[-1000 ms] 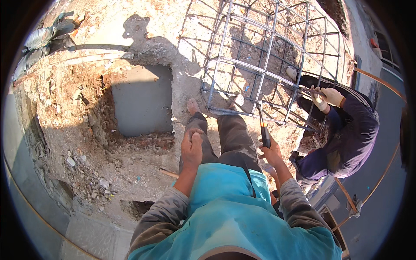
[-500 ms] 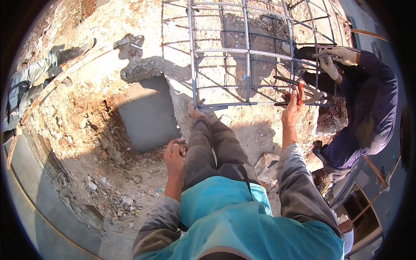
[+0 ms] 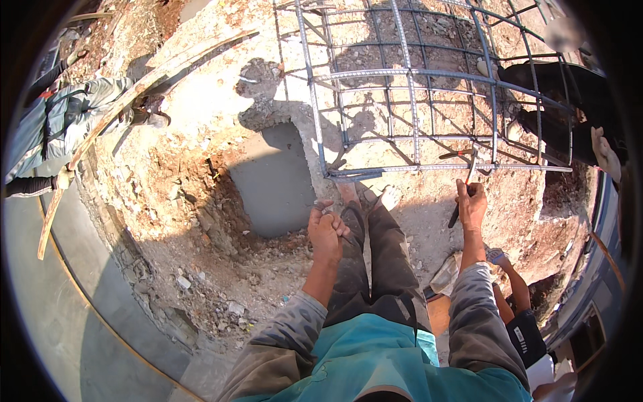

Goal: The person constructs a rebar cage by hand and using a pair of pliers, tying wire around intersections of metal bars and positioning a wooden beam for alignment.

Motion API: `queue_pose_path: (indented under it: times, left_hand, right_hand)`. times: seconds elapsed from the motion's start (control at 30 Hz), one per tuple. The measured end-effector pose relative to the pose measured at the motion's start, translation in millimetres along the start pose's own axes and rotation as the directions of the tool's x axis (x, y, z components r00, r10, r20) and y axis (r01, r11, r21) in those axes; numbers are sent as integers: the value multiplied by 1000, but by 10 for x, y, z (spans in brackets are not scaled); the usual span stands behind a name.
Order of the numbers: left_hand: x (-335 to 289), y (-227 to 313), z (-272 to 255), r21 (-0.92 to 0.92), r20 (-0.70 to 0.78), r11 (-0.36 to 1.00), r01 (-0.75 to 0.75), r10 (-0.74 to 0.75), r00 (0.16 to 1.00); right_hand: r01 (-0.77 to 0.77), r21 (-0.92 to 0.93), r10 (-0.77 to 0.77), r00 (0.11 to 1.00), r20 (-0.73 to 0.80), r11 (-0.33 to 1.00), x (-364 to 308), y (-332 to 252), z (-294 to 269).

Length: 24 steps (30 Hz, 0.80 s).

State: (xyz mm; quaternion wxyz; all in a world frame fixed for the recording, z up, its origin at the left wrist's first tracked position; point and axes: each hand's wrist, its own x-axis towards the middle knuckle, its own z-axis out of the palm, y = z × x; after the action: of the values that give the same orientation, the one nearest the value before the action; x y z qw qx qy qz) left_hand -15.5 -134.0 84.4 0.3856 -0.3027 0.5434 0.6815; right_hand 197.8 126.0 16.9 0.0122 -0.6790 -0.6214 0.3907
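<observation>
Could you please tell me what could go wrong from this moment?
The left foot, seemingly bare, stands close to the pit, so a misstep might land in it. It is also near the end of the rebar cage, whose bars could scrape or trip it. The pliers in the right hand look spread open beside the bars, so they may snag.

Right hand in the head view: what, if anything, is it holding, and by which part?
The right hand holds hand pliers by a handle.
</observation>
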Motion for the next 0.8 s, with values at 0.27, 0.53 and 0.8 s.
queue_pose_path:
  times: [0.27,0.53,0.8]
  left_hand:
    - [-3,-308,182,-330,-1,935,127,-135,991]
    - [92,-228,-304,220,12,963,-156,158,987]
    - [866,502,-768,441,-18,864,-241,277,961]
  right_hand:
    - [402,205,-451,779,435,892,-1399,-502,198]
    - [-72,375,-192,762,619,924,-2156,-307,863]
    - [-562,786,244,825,510,258,-1488,60,1626]
